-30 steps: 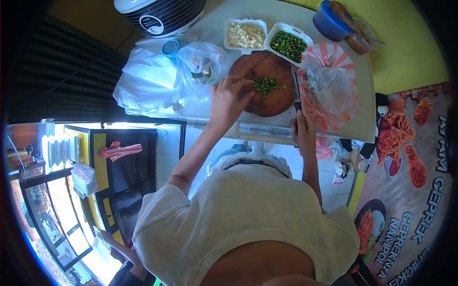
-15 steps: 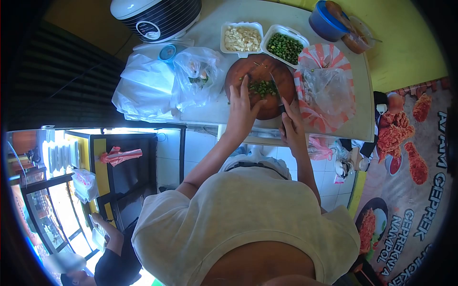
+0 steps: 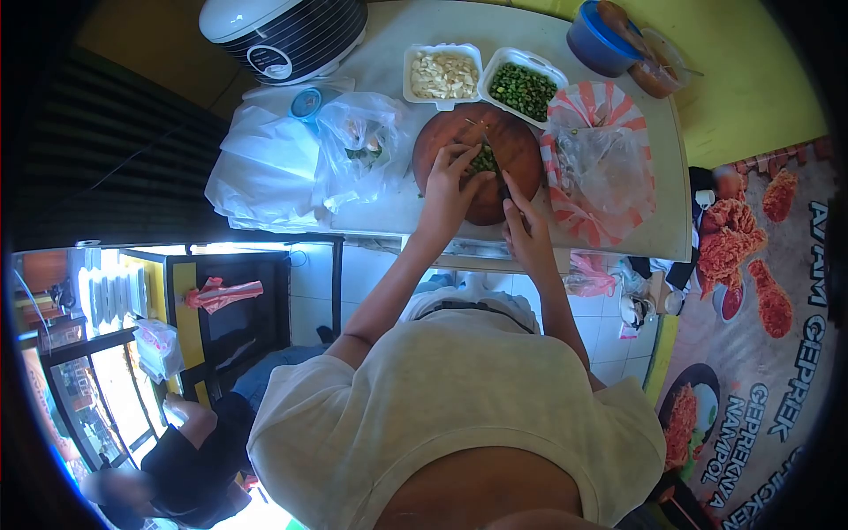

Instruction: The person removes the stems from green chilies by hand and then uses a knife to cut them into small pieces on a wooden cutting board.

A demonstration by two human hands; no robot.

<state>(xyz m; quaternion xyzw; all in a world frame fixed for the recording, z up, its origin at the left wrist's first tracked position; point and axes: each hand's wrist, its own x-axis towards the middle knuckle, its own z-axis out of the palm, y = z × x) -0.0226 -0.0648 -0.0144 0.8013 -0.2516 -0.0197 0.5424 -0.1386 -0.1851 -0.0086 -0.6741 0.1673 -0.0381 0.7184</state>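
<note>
On a round brown cutting board [image 3: 433, 141] lies a small pile of chopped green vegetable [image 3: 483, 160]. My left hand [image 3: 450, 190] is at the pile's left side, its fingers bent and its thumb close to the pieces, gathering them against the knife. In my right hand [image 3: 528, 234] is the dark handle of a knife [image 3: 496, 159]; the blade stands along the right side of the pile. Beyond the board, one white foam tray [image 3: 408, 75] holds pale chopped pieces. A second foam tray [image 3: 558, 78] is filled with cut green pieces.
Right of the board lies a red-striped plastic bag [image 3: 640, 146] with clear plastic on it. White plastic bags [image 3: 265, 177] and a rice cooker [image 3: 291, 40] occupy the left side. A blue tub [image 3: 594, 42] stands at the far right. Another person [image 3: 199, 459] is at lower left.
My left fingers have bent and closed in around the green pieces. The knife has moved left against the pile, and the pile looks narrower. The other person has shifted.
</note>
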